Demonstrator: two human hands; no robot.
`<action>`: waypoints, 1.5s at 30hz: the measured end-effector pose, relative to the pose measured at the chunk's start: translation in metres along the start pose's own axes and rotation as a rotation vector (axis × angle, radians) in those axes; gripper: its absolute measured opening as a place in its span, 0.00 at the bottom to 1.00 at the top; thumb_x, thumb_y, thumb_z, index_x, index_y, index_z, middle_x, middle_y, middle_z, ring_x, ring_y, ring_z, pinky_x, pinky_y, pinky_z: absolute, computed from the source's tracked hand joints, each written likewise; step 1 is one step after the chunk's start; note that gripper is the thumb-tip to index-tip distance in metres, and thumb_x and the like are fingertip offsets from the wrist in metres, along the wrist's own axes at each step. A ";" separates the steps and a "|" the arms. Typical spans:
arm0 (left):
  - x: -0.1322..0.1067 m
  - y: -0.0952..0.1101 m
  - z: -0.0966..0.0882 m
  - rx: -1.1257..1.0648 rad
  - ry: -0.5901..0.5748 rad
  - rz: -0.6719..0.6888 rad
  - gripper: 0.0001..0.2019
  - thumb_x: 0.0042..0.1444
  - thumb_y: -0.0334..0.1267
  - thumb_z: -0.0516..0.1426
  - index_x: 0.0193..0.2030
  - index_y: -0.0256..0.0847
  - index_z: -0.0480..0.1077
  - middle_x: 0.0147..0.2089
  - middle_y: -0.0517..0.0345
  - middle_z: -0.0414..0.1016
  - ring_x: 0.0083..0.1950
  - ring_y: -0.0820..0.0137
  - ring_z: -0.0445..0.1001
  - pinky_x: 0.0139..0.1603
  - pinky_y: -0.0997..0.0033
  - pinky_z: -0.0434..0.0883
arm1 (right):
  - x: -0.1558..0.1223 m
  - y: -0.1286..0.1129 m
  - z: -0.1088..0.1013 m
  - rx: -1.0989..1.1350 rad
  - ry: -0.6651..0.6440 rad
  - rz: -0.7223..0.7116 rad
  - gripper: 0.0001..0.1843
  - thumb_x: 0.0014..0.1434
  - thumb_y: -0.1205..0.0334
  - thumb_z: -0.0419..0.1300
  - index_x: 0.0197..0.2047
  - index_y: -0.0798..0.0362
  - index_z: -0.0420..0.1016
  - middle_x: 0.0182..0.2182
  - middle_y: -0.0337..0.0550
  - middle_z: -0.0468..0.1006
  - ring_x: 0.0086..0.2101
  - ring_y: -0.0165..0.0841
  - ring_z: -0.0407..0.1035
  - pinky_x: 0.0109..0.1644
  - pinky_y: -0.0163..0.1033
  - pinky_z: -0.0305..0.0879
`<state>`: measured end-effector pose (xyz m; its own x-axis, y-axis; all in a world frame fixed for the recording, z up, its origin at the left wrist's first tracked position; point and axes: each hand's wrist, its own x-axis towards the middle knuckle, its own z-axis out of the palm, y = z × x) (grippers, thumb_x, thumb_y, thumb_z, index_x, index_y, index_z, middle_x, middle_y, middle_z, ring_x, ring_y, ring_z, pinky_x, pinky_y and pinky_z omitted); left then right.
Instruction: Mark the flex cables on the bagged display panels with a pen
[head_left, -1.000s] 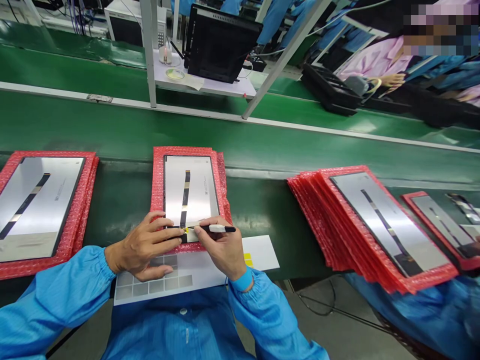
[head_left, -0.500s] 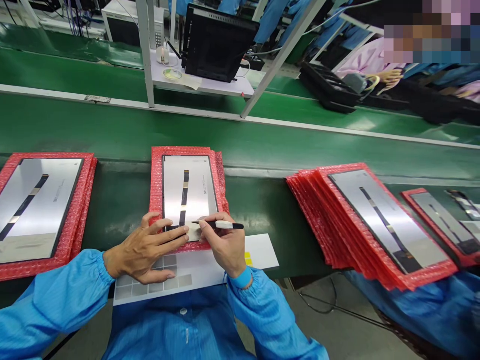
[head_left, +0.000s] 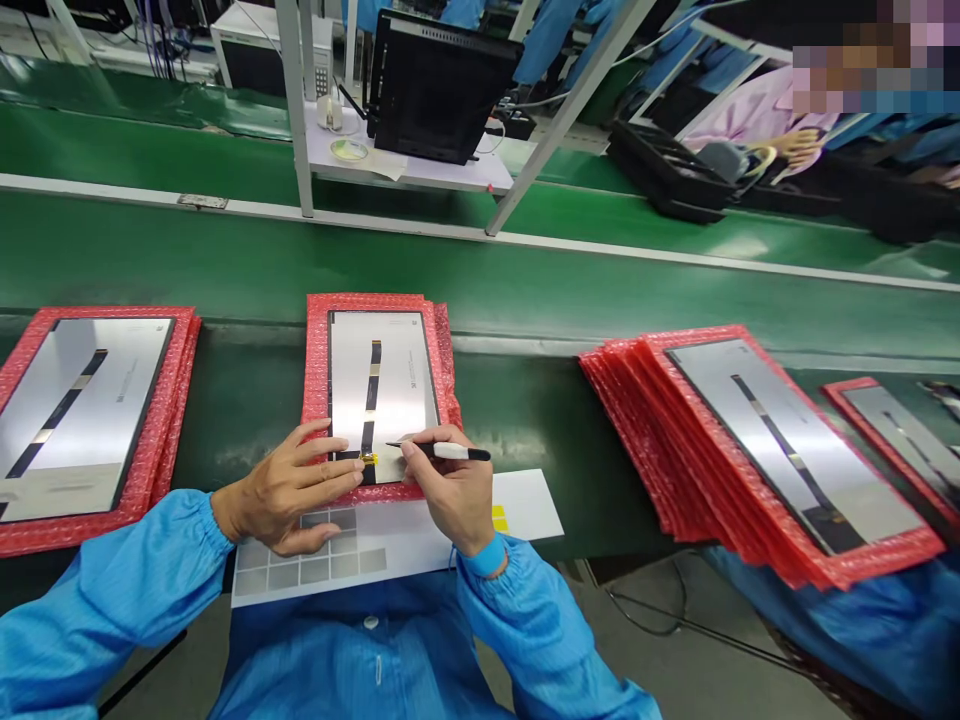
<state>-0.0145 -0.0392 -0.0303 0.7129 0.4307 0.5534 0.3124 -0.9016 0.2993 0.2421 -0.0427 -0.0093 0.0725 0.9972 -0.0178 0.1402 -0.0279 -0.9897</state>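
Silver panel point(head_left: 401, 400) partly under the left hand point(head_left: 296, 490), fingers loosely spread, yellow piece point(head_left: 368, 459) at their tips; just apart, the right hand point(head_left: 457, 490) pinches a pen-like tool point(head_left: 451, 452)!

Silver panel point(head_left: 395, 398) flat on red bubble wrap point(head_left: 316, 365), blk ribbon point(head_left: 371, 395) lengthwise, yellow bit point(head_left: 369, 459) nr btm, blk/wht pen-like tool point(head_left: 450, 451), tip pointing L

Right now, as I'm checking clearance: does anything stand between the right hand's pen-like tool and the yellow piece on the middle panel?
Nothing visible stands between the tool and the yellow piece; the left hand is close by, on its other side.
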 end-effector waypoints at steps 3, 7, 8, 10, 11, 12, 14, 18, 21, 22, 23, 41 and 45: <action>-0.001 0.001 0.003 0.004 0.047 -0.022 0.28 0.66 0.41 0.55 0.71 0.34 0.62 0.55 0.42 0.82 0.61 0.52 0.76 0.67 0.40 0.65 | 0.000 0.002 -0.001 0.004 -0.006 -0.009 0.13 0.61 0.50 0.69 0.36 0.51 0.77 0.22 0.38 0.78 0.21 0.34 0.74 0.25 0.37 0.71; 0.003 0.005 0.003 0.056 -0.057 -0.057 0.33 0.66 0.47 0.55 0.74 0.36 0.59 0.60 0.44 0.80 0.60 0.51 0.74 0.67 0.41 0.59 | 0.001 0.003 0.000 0.024 -0.013 -0.021 0.12 0.61 0.52 0.70 0.36 0.51 0.76 0.22 0.38 0.78 0.20 0.34 0.74 0.24 0.37 0.71; 0.004 0.007 0.003 0.078 -0.099 -0.076 0.35 0.65 0.49 0.55 0.75 0.37 0.58 0.63 0.44 0.78 0.61 0.50 0.73 0.67 0.42 0.58 | 0.001 0.003 0.000 0.026 -0.016 -0.021 0.12 0.61 0.52 0.70 0.36 0.51 0.76 0.22 0.38 0.78 0.20 0.34 0.74 0.24 0.37 0.71; 0.007 0.010 0.001 0.121 -0.173 -0.112 0.38 0.64 0.53 0.56 0.76 0.38 0.57 0.67 0.45 0.74 0.60 0.50 0.71 0.65 0.45 0.57 | 0.002 0.002 0.001 0.019 -0.021 -0.025 0.12 0.61 0.52 0.69 0.36 0.51 0.76 0.23 0.38 0.78 0.21 0.34 0.74 0.25 0.37 0.72; 0.008 0.011 0.000 0.140 -0.201 -0.124 0.38 0.63 0.55 0.56 0.76 0.39 0.57 0.69 0.45 0.72 0.60 0.50 0.71 0.64 0.46 0.57 | 0.002 0.000 0.001 0.015 -0.025 -0.029 0.11 0.61 0.52 0.69 0.36 0.50 0.76 0.24 0.39 0.78 0.21 0.34 0.74 0.26 0.38 0.73; 0.010 0.013 -0.001 0.154 -0.225 -0.132 0.39 0.63 0.57 0.57 0.76 0.39 0.58 0.70 0.44 0.71 0.59 0.50 0.71 0.64 0.46 0.57 | 0.001 -0.001 0.000 0.014 -0.030 -0.033 0.11 0.61 0.52 0.69 0.36 0.50 0.76 0.25 0.39 0.79 0.21 0.34 0.74 0.27 0.39 0.73; 0.010 0.018 -0.004 0.177 -0.238 -0.127 0.37 0.63 0.57 0.57 0.74 0.39 0.61 0.72 0.42 0.68 0.60 0.49 0.70 0.63 0.46 0.58 | -0.003 -0.005 -0.005 0.026 -0.027 -0.054 0.10 0.61 0.53 0.68 0.37 0.50 0.77 0.27 0.40 0.80 0.22 0.34 0.74 0.29 0.40 0.75; 0.004 0.038 -0.007 0.160 -0.040 0.012 0.22 0.63 0.39 0.59 0.62 0.35 0.71 0.55 0.40 0.81 0.53 0.54 0.76 0.56 0.50 0.68 | -0.024 -0.008 -0.029 0.000 -0.009 -0.126 0.07 0.63 0.55 0.68 0.40 0.49 0.80 0.31 0.42 0.82 0.26 0.35 0.76 0.31 0.41 0.75; -0.003 0.059 -0.002 0.016 -0.098 0.094 0.15 0.61 0.32 0.58 0.54 0.32 0.74 0.47 0.42 0.82 0.48 0.57 0.78 0.52 0.55 0.74 | -0.043 0.000 -0.051 -0.112 -0.104 -0.126 0.04 0.61 0.59 0.69 0.38 0.49 0.82 0.30 0.43 0.82 0.29 0.37 0.77 0.33 0.41 0.75; -0.005 0.065 0.000 -0.027 -0.174 0.092 0.15 0.61 0.33 0.58 0.54 0.32 0.74 0.51 0.40 0.81 0.51 0.56 0.78 0.54 0.54 0.74 | -0.050 0.005 -0.055 -0.150 -0.145 -0.110 0.03 0.60 0.60 0.69 0.37 0.49 0.82 0.29 0.42 0.83 0.29 0.37 0.77 0.33 0.41 0.75; -0.007 0.070 0.003 -0.054 -0.251 0.076 0.18 0.61 0.35 0.58 0.57 0.32 0.73 0.57 0.38 0.79 0.56 0.53 0.77 0.58 0.52 0.74 | -0.056 0.010 -0.059 -0.179 -0.184 -0.087 0.03 0.59 0.61 0.70 0.36 0.49 0.82 0.29 0.42 0.83 0.29 0.37 0.77 0.33 0.40 0.75; -0.013 0.071 0.015 -0.116 -0.520 -0.067 0.36 0.58 0.47 0.62 0.72 0.41 0.62 0.73 0.40 0.64 0.65 0.45 0.69 0.65 0.44 0.67 | -0.084 0.038 -0.041 -0.176 -0.294 -0.097 0.03 0.60 0.62 0.70 0.39 0.50 0.85 0.33 0.44 0.87 0.33 0.38 0.82 0.40 0.40 0.79; -0.014 0.071 0.015 -0.118 -0.507 -0.073 0.35 0.58 0.48 0.62 0.71 0.42 0.63 0.73 0.41 0.64 0.65 0.45 0.68 0.64 0.44 0.67 | -0.085 0.039 -0.040 -0.170 -0.295 -0.089 0.03 0.61 0.62 0.70 0.39 0.50 0.85 0.33 0.44 0.87 0.33 0.38 0.82 0.40 0.40 0.79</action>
<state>0.0069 -0.1098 -0.0289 0.9152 0.3926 0.0907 0.3211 -0.8466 0.4245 0.2813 -0.1315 -0.0403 -0.2326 0.9726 0.0031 0.2972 0.0741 -0.9520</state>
